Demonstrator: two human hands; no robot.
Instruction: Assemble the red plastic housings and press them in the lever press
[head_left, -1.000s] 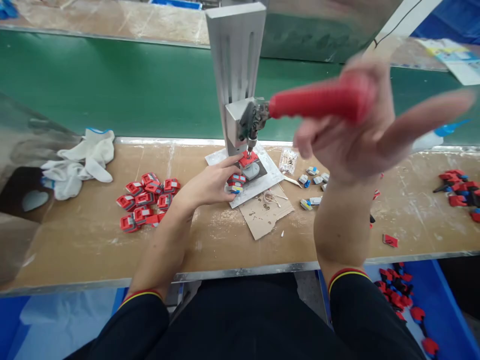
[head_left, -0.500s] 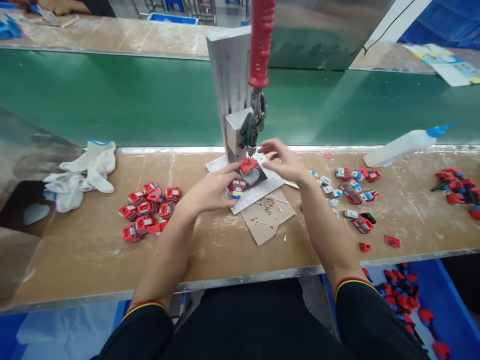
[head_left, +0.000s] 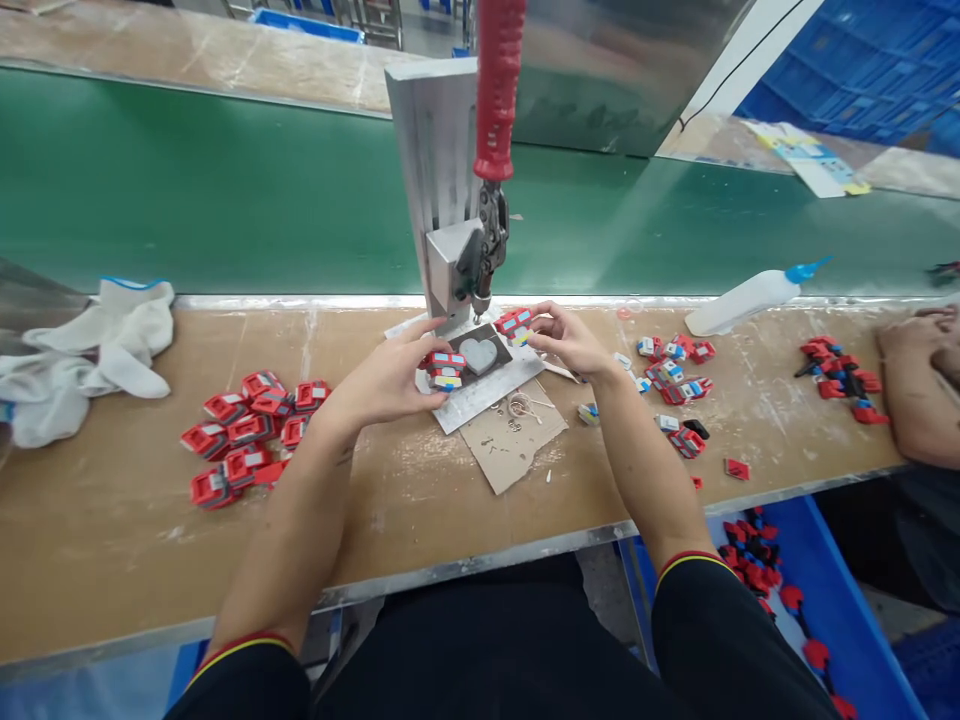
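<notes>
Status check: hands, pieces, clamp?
Left hand: holding red toy piece. Right hand: holding second red piece. Red clamp handle upright. Grey heart-shaped pad between hands.

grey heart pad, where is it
In the head view, the grey heart pad lies near centre, below the red-handled clamp, between left hand and right hand.

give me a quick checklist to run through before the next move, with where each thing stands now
1. Left hand grips a red vehicle-like piece: ok
2. Right hand grips a second red piece: ok
3. Clamp's red handle raised: ok, upright
4. Gloves on, if wanted: not ok, white gloves lie on the bench
5. Neighbour's arm away from clamp: ok, far right
6. Held pieces fully seated: cannot tell, too small
</notes>
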